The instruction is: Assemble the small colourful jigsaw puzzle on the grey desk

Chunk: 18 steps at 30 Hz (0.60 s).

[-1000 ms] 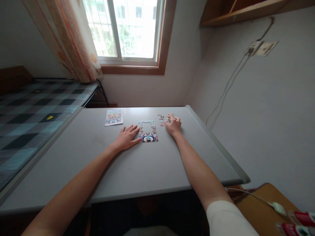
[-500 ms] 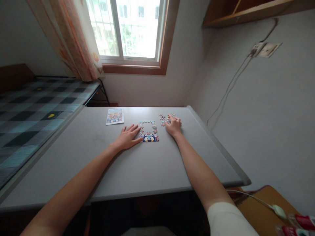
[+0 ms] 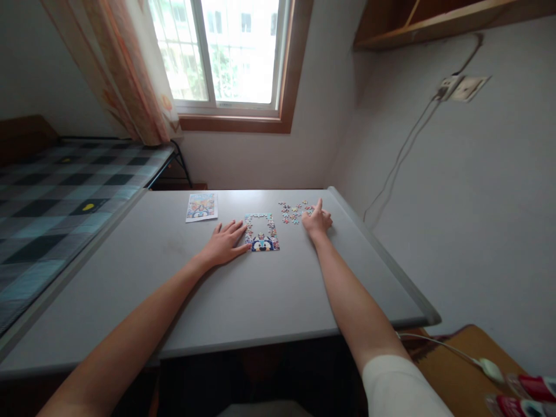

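Left hand (image 3: 223, 243) lies flat, fingers spread, at nine o'clock of the puzzle (image 3: 261, 232); right hand (image 3: 318, 220), forefinger extended, touches loose pieces (image 3: 292, 212), gripping nothing.

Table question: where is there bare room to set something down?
The near half of the table, between the forearms, is bare, as is the left part below the picture card. It is crowded around the puzzle frame, loose pieces, left hand and right hand.

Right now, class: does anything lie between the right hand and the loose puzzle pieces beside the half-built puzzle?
Nothing visible does. The right hand rests on the table at the right edge of the loose puzzle pieces, index finger extended over them. The left hand lies flat beside the half-built puzzle.
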### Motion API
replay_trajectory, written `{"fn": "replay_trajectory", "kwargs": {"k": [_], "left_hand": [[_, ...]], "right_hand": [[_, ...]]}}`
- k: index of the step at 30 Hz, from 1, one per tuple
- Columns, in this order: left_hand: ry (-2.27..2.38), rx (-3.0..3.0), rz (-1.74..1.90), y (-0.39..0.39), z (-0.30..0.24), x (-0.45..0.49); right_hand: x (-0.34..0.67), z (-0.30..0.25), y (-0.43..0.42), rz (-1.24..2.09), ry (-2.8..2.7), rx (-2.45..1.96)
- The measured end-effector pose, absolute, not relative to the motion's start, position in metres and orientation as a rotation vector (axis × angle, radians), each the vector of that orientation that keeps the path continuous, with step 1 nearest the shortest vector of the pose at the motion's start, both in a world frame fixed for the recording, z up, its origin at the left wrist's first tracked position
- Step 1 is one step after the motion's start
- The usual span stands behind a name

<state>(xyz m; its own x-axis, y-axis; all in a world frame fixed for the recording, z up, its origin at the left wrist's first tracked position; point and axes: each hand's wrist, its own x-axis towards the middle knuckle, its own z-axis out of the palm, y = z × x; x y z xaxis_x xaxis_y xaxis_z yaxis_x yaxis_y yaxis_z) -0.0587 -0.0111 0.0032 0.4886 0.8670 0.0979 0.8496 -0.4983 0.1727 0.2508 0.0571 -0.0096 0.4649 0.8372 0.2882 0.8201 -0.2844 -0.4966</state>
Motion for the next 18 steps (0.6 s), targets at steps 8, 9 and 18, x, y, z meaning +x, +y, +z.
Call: {"fn": "replay_trajectory", "kwargs": {"k": [8, 9, 18], "left_hand": [[1.52, 2.623, 0.251, -0.0118, 0.0037, -0.0581], [1.519, 2.623, 0.25, -0.0118, 0.0038, -0.0581], [1.534, 2.622, 0.234, -0.0114, 0.0032, -0.0579]], "right_hand": [[0.2478, -0.0071, 0.0537, 0.08, -1.407, -2.061], [0.2481, -0.0063, 0.0532, 0.072, -1.397, -2.063], [0.2517, -0.004, 0.0508, 0.101, -1.307, -2.087]]}}
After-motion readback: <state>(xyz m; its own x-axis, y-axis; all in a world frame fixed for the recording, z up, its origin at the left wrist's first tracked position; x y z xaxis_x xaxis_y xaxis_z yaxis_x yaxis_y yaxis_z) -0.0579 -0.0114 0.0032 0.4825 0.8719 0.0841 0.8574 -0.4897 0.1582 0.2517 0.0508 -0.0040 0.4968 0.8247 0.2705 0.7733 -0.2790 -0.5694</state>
